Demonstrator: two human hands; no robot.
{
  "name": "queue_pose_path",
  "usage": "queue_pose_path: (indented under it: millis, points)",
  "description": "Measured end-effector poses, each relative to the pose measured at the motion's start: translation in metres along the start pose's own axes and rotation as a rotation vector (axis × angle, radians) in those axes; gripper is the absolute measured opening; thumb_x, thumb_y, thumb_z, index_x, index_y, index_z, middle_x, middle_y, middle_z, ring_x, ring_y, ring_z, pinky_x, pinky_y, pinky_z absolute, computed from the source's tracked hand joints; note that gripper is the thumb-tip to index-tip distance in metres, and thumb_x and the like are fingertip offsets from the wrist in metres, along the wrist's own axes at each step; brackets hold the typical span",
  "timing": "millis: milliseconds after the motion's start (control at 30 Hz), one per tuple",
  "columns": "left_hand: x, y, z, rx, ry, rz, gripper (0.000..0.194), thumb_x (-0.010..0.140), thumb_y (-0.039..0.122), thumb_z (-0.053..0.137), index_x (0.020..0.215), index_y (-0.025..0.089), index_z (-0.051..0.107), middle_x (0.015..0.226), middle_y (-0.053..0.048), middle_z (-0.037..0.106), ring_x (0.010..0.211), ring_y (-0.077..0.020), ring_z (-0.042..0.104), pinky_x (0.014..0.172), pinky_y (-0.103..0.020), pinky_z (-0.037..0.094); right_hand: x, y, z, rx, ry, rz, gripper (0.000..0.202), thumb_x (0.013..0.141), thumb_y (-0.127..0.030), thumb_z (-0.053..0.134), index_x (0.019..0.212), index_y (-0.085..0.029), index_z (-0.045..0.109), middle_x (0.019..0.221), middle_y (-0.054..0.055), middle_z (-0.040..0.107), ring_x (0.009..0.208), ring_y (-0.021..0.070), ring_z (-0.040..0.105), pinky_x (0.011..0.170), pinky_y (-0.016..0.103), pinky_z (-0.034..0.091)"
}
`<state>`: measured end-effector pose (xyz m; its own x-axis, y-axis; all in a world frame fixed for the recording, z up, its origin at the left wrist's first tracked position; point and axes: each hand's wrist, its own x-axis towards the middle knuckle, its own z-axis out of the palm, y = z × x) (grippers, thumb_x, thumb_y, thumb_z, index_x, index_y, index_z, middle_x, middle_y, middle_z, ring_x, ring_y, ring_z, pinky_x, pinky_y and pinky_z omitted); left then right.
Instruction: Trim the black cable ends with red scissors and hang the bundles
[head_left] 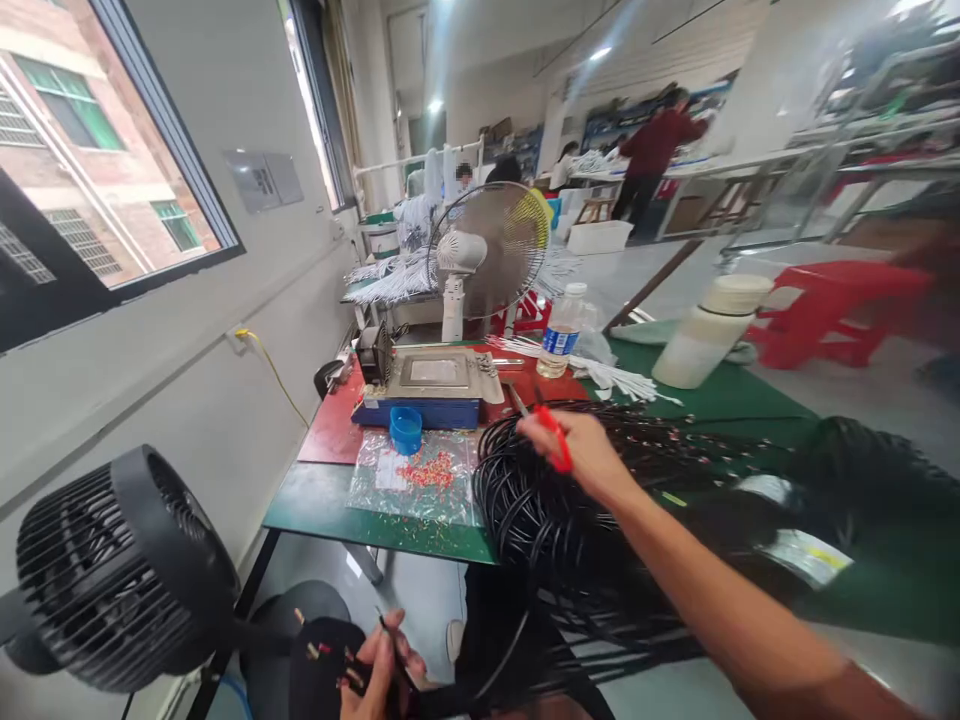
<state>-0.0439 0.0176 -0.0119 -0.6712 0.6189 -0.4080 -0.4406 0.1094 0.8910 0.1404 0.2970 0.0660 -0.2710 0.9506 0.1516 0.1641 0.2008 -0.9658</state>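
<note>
My right hand (589,455) is raised over the table, closed around scissors (555,438) with red handles. Their dark blades point away from me, toward the back of the table. Below that hand lies a large coiled bundle of black cables (517,490), spilling over the table's front edge toward my lap. Low in the view, my left hand (379,670) pinches the end of a black cable (390,635). More cable ends (322,650) with small reddish and tan tips show beside its fingers.
A blue heating device (420,412) stands behind a blue cup (406,430) and a plastic bag (367,500) strewn with red scraps. A drink bottle (561,335), a white flask (705,335) and a standing fan (487,250) are farther back. A black fan (127,570) is left.
</note>
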Motion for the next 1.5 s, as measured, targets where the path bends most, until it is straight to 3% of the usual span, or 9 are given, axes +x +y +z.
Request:
queue_pose_path:
  millis: [133, 233, 333, 500, 633, 733, 900, 1067, 1500]
  points:
    - [-0.011, 0.014, 0.013, -0.041, -0.121, -0.01, 0.043, 0.056, 0.042, 0.074, 0.091, 0.017, 0.068, 0.052, -0.002, 0.063, 0.037, -0.0032, 0.04, 0.04, -0.02, 0.021, -0.076, -0.01, 0.061, 0.094, -0.569, 0.003, 0.033, 0.071, -0.044, 0.064, 0.071, -0.012, 0.068, 0.057, -0.001, 0.054, 0.052, 0.0083, 0.043, 0.05, 0.019, 0.033]
    - [-0.022, 0.023, 0.021, -0.052, -0.153, -0.047, 0.033, 0.056, 0.036, 0.075, 0.08, 0.016, 0.068, 0.051, -0.001, 0.062, 0.046, -0.009, 0.052, 0.047, -0.022, 0.033, -0.111, -0.009, 0.097, 0.223, -0.792, 0.113, 0.036, 0.062, -0.043, 0.072, 0.08, -0.011, 0.07, 0.053, -0.003, 0.051, 0.047, 0.0066, 0.038, 0.045, 0.018, 0.027]
    - [-0.026, 0.026, 0.019, -0.001, -0.225, -0.067, 0.023, 0.058, 0.034, 0.073, 0.063, 0.014, 0.064, 0.049, -0.002, 0.061, 0.045, -0.0077, 0.049, 0.048, -0.022, 0.032, -0.126, -0.013, 0.116, 0.391, -0.932, 0.205, 0.04, 0.06, -0.047, 0.074, 0.076, -0.01, 0.069, 0.052, -0.002, 0.054, 0.045, 0.0075, 0.043, 0.045, 0.019, 0.031]
    - [-0.023, 0.019, 0.012, 0.001, -0.197, -0.085, 0.03, 0.059, 0.04, 0.071, 0.058, 0.013, 0.059, 0.044, 0.004, 0.047, 0.041, -0.0021, 0.032, 0.044, -0.021, 0.018, -0.144, -0.007, 0.134, 0.623, -0.851, 0.463, 0.043, 0.055, -0.05, 0.075, 0.057, -0.013, 0.055, 0.043, -0.004, 0.047, 0.038, 0.0054, 0.036, 0.039, 0.018, 0.024]
    - [-0.021, 0.015, 0.014, 0.013, -0.187, -0.066, 0.032, 0.062, 0.042, 0.068, 0.055, 0.013, 0.057, 0.041, 0.006, 0.04, 0.039, -0.0012, 0.025, 0.045, -0.022, 0.014, -0.154, 0.009, 0.145, 0.697, -0.735, 0.657, 0.05, 0.054, -0.06, 0.071, 0.06, -0.016, 0.049, 0.043, -0.007, 0.039, 0.037, 0.0054, 0.03, 0.038, 0.02, 0.021]
    - [-0.02, 0.015, 0.015, 0.001, -0.108, -0.063, 0.03, 0.062, 0.042, 0.067, 0.062, 0.013, 0.06, 0.04, 0.007, 0.039, 0.037, -0.0015, 0.025, 0.044, -0.022, 0.014, -0.151, 0.011, 0.137, 0.477, -0.714, 0.457, 0.051, 0.068, -0.066, 0.056, 0.068, -0.014, 0.056, 0.048, -0.005, 0.039, 0.042, 0.0069, 0.032, 0.044, 0.021, 0.025]
    - [-0.019, 0.02, 0.015, -0.061, 0.061, -0.048, 0.03, 0.059, 0.038, 0.071, 0.071, 0.013, 0.06, 0.044, 0.009, 0.039, 0.037, -0.0002, 0.023, 0.042, -0.02, 0.011, -0.147, 0.003, 0.105, -0.183, -0.869, -0.053, 0.028, 0.076, -0.043, 0.059, 0.082, -0.016, 0.061, 0.077, 0.002, 0.055, 0.069, 0.0136, 0.047, 0.062, 0.022, 0.033]
    - [-0.014, 0.012, 0.014, 0.011, 0.05, -0.023, 0.035, 0.058, 0.04, 0.072, 0.074, 0.011, 0.062, 0.042, 0.01, 0.035, 0.039, -0.0004, 0.023, 0.042, -0.019, 0.012, -0.156, 0.006, 0.095, -0.433, -0.958, -0.104, 0.03, 0.077, -0.047, 0.057, 0.072, -0.017, 0.057, 0.071, 0.0, 0.054, 0.061, 0.0113, 0.042, 0.056, 0.021, 0.025]
    - [-0.011, 0.015, 0.012, 0.287, 0.035, -0.022, 0.042, 0.054, 0.051, 0.07, 0.065, 0.011, 0.062, 0.044, 0.006, 0.04, 0.043, -0.0048, 0.03, 0.044, -0.023, 0.021, -0.146, 0.015, 0.096, -0.527, -0.938, -0.201, 0.046, 0.083, -0.051, 0.047, 0.054, -0.016, 0.054, 0.048, -0.002, 0.04, 0.047, 0.0086, 0.024, 0.049, 0.024, 0.017]
